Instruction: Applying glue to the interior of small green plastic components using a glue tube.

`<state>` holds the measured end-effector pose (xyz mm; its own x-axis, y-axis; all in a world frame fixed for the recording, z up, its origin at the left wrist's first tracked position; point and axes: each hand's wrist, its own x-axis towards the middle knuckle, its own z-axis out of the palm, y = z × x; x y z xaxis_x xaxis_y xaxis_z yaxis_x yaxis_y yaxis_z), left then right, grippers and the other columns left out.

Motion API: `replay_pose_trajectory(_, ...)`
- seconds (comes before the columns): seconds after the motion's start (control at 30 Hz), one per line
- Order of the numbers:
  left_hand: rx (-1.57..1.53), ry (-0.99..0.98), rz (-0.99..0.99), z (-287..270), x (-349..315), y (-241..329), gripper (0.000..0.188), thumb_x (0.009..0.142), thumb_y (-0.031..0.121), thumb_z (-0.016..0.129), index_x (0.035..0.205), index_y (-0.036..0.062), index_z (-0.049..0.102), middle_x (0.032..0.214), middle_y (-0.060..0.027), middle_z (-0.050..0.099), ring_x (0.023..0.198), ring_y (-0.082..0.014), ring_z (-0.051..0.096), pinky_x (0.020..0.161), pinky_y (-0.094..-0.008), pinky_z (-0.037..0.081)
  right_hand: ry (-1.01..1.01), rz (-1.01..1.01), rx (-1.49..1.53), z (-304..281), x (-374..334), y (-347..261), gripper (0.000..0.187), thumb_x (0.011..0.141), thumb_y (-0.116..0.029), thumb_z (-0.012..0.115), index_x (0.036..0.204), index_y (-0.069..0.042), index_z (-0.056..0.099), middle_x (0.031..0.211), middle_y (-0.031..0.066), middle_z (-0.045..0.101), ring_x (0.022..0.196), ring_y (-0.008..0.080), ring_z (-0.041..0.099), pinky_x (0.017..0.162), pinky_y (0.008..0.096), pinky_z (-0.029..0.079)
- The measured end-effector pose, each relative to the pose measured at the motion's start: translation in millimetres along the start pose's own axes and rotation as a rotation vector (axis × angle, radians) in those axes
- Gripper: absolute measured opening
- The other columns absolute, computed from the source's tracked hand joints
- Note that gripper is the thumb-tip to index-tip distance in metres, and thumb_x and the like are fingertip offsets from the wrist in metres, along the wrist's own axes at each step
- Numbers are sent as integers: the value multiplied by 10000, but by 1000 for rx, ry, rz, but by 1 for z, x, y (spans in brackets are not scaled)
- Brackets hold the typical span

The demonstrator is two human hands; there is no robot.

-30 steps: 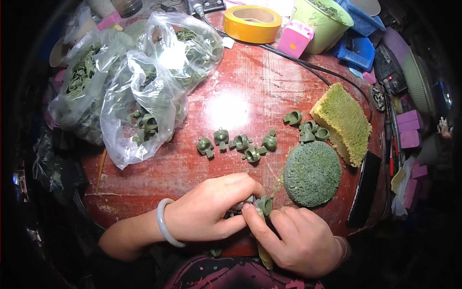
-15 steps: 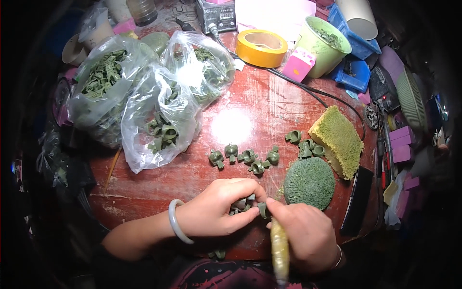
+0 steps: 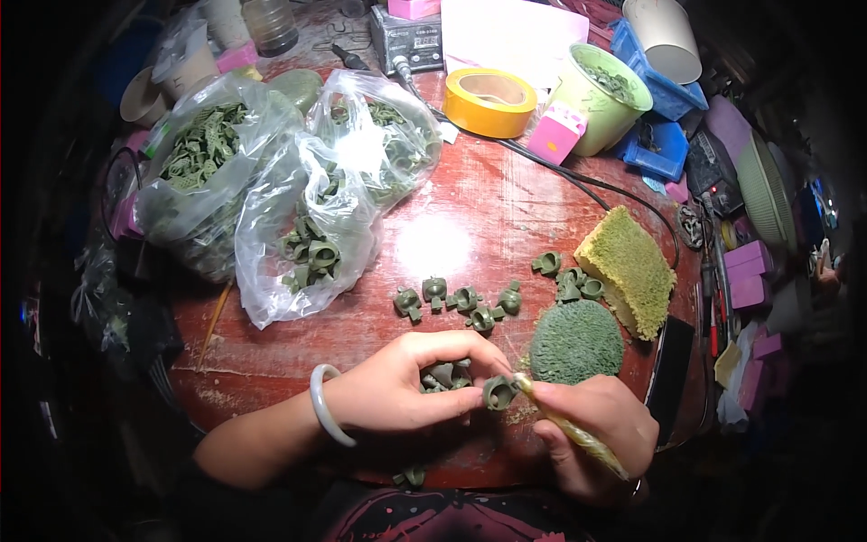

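My left hand (image 3: 406,378), a pale bangle on its wrist, cups several dark green ring-shaped pieces (image 3: 444,374). Its thumb and fingertips pinch one green ring (image 3: 498,393), the round opening facing up. My right hand (image 3: 601,429) grips a slim hand tool (image 3: 585,437) with a yellow-wrapped handle, slanting down to the right. The tool's tip end meets the ring's right edge; its exact shape is too small to tell. Beyond my hands lie several loose green rings (image 3: 464,299) in a loose group. A dark green round sponge-like pad (image 3: 578,341) is just beyond my right hand.
A yellow-green sponge block (image 3: 626,274) and more green rings (image 3: 569,285) lie right. Plastic bags of green pieces (image 3: 307,194) fill the left. At the back stand a tape roll (image 3: 489,104), a green cup (image 3: 601,104) and a control box (image 3: 408,45) with a cable.
The ring at my left fingertips has turned, so its round opening now shows. My right hand has swung the tool from nearly upright in the picture to a slant toward the lower right.
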<state>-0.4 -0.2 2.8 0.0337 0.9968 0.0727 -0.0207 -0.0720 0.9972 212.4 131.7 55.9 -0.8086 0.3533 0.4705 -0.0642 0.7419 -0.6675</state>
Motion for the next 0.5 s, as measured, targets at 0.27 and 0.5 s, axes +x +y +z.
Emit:
replay_pose_trajectory(0.27,-351,35,-150,-3,-3,-1,260,1029,40,714,1279,-14,668,1197,-103,673,947,-144,701,799,-288,587,-50,-23,-11,-1,-1,1,431,817,-6,876,1234,-60,783,750,56,668,618,195,659,537,319,527)
replay_pose_trajectory(0.5,-450,34,-212,-5,-3,1,255,1016,39,738,1256,-8,665,1160,-103,686,897,-143,714,759,-278,588,-117,-22,144,-6,3,-1,421,809,-25,895,1215,-56,786,727,50,654,605,189,652,528,306,522)
